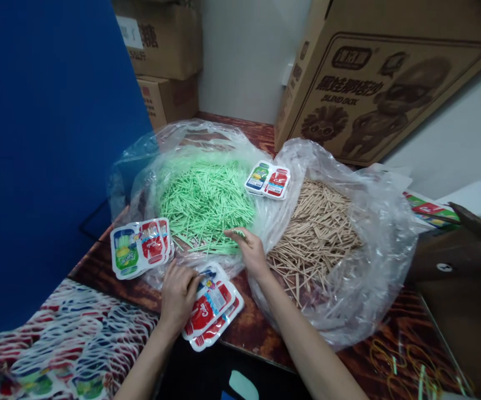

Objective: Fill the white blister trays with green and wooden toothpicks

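Note:
My left hand is closed on the edge of a few overlapping flat packets with red cola-bottle prints, at the table's front edge. My right hand is at the near right side of a heap of thin green sticks in a clear plastic bag. Its fingers are pinched round a few green sticks. Left of the heap lies a fanned stack of similar packets with green and red bottle prints. Another small stack of packets rests between the two bags.
A second clear bag holds a heap of brown sticks on the right. Behind it stands a large cardboard carton. A blue panel rises at left, above a netted sack. Rubber bands lie front right.

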### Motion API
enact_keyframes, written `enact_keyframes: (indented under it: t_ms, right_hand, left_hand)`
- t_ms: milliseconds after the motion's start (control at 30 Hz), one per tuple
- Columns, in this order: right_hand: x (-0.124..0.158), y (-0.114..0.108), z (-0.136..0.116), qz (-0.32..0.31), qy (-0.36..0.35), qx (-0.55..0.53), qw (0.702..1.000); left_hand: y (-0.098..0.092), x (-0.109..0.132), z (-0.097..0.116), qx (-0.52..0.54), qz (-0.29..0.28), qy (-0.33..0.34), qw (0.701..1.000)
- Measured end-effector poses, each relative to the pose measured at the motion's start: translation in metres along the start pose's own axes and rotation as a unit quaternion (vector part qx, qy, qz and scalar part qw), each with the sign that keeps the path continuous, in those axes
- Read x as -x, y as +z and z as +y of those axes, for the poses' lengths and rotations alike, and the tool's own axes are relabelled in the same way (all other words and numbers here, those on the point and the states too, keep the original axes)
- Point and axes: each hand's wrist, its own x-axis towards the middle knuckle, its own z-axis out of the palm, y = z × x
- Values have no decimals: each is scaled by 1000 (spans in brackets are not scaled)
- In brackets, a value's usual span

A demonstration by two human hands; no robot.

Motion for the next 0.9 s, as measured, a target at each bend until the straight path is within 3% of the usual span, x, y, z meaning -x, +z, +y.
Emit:
enact_keyframes:
  t_ms: [200,333,567,900]
  right_hand:
    - [21,-4,-11,-30,16,-46,998]
    - [32,-3,-15,-28,19,-37,999]
    - [44,-4,-22,-34,27,-22,999]
    - [54,-7,-23,-32,37,-10,999]
  left_hand:
    - [-3,1,2,8,-30,-7,1000]
    - [-9,-2,1,53,-44,-53,996]
    - [-27,-10,11,163,28,-151,975]
    - [-29,-10,21,228,26,-178,957]
